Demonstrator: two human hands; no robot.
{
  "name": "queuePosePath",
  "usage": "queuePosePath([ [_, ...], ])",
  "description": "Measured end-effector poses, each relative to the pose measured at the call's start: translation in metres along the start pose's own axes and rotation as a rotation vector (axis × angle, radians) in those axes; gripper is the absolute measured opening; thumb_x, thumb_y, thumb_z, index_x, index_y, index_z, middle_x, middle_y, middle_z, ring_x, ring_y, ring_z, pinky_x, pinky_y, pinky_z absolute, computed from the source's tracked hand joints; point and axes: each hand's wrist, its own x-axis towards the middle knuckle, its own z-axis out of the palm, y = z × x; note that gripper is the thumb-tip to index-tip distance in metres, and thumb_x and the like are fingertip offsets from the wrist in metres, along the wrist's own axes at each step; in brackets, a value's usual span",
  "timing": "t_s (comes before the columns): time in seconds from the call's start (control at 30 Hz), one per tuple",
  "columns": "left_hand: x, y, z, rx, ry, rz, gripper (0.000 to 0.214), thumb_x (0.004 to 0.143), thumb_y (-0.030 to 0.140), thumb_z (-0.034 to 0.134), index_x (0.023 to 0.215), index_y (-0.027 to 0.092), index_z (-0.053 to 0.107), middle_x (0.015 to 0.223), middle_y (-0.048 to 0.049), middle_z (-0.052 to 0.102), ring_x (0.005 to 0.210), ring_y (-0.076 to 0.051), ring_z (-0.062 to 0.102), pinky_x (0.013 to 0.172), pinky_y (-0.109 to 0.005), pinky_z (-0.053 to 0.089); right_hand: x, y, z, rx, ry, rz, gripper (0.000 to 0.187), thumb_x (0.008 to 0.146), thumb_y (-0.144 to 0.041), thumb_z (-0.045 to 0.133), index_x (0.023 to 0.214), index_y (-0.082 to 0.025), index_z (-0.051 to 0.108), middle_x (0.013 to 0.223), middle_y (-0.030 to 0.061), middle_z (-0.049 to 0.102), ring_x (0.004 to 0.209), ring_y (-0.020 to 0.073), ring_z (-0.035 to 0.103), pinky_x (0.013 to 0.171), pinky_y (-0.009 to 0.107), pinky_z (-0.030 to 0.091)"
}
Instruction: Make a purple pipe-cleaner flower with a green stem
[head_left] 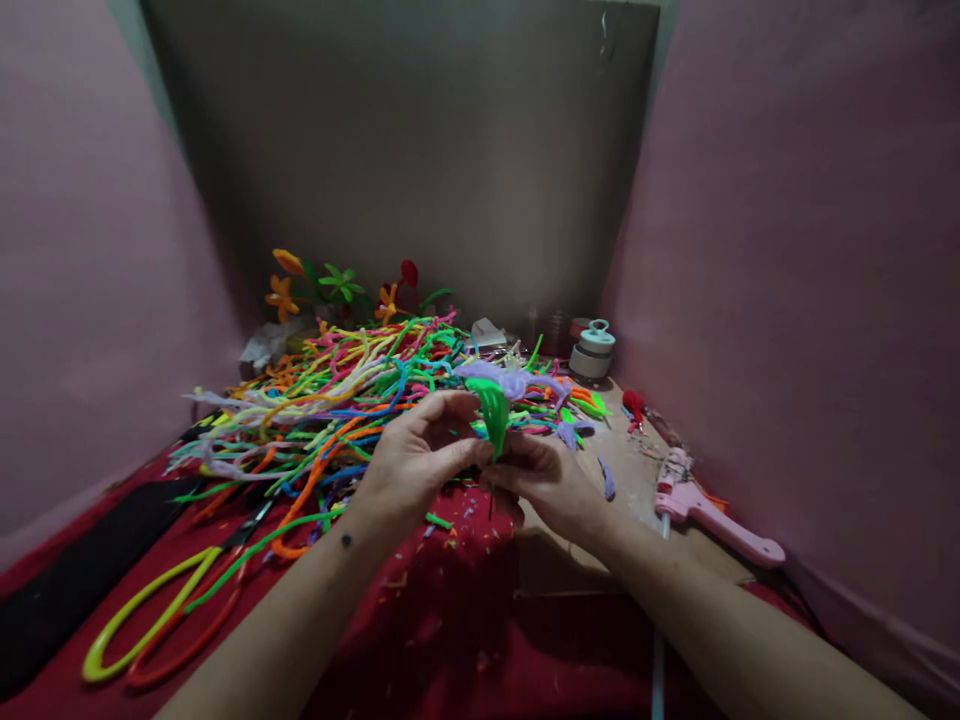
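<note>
My left hand (424, 445) and my right hand (551, 485) meet in the middle, both pinching a small green pipe-cleaner leaf (493, 412). Bent at the top, the leaf stands upright between my fingertips, and a thin dark stem end pokes out below them. Just behind it is a fuzzy purple pipe-cleaner piece (551, 384); whether it touches the green one I cannot tell. A large heap of colourful pipe cleaners (337, 400) spreads beyond my left hand.
Scissors (94, 655) with yellow and red handles lie at the lower left. A pink glue gun (720, 527) rests on a cardboard sheet (637, 480) at the right. Finished pipe-cleaner flowers (281, 297) and a pale round container (592, 352) stand at the back. Pink cloth walls flank both sides.
</note>
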Motion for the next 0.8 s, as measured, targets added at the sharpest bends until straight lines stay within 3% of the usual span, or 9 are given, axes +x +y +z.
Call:
queuePosePath([
  [0.1, 0.003, 0.000, 0.005, 0.053, -0.066, 0.042, 0.013, 0.068, 0.024, 0.068, 0.074, 0.016, 0.060, 0.069, 0.0009, 0.056, 0.064, -0.012, 0.052, 0.058, -0.023, 0.043, -0.002, 0.000, 0.000, -0.034, -0.038, -0.003, 0.014, 0.067, -0.027, 0.068, 0.073, -0.016, 0.065, 0.056, -0.0041, 0.055, 0.043, 0.0053, 0.044, 0.042, 0.019, 0.038],
  [0.2, 0.003, -0.008, 0.008, 0.175, -0.043, 0.163, 0.008, 0.071, 0.024, 0.066, 0.067, 0.016, 0.064, 0.072, -0.0004, 0.056, 0.067, -0.012, 0.053, 0.058, -0.023, 0.043, -0.003, -0.001, -0.002, 0.012, -0.137, 0.041, 0.019, 0.071, -0.033, 0.065, 0.074, -0.015, 0.065, 0.053, -0.0037, 0.055, 0.036, 0.0057, 0.046, 0.036, 0.019, 0.039],
  [0.43, -0.001, -0.011, 0.004, 0.458, -0.007, 0.725, 0.014, 0.073, 0.017, 0.065, 0.084, 0.023, 0.072, 0.076, -0.0034, 0.060, 0.073, -0.015, 0.053, 0.063, -0.027, 0.045, 0.000, 0.000, -0.004, 0.297, -0.168, 0.207, 0.030, 0.067, -0.037, 0.069, 0.083, -0.012, 0.065, 0.051, -0.0012, 0.059, 0.031, 0.0096, 0.051, 0.026, 0.018, 0.039],
  [0.5, -0.001, -0.010, 0.002, 0.520, -0.026, 0.817, 0.018, 0.073, 0.015, 0.065, 0.087, 0.023, 0.072, 0.076, -0.0037, 0.062, 0.075, -0.015, 0.052, 0.066, -0.028, 0.045, 0.000, 0.000, -0.004, 0.348, -0.158, 0.214, 0.031, 0.066, -0.036, 0.070, 0.083, -0.011, 0.065, 0.050, -0.0012, 0.059, 0.031, 0.0094, 0.052, 0.026, 0.017, 0.040],
  [0.8, -0.005, -0.007, -0.008, 0.490, -0.079, 0.806, 0.025, 0.072, 0.010, 0.065, 0.093, 0.023, 0.070, 0.088, -0.0053, 0.064, 0.086, -0.018, 0.054, 0.075, -0.033, 0.045, 0.000, -0.002, -0.005, 0.279, -0.087, 0.165, 0.029, 0.066, -0.034, 0.070, 0.085, -0.013, 0.065, 0.055, -0.0028, 0.060, 0.032, 0.0081, 0.052, 0.026, 0.016, 0.040],
])
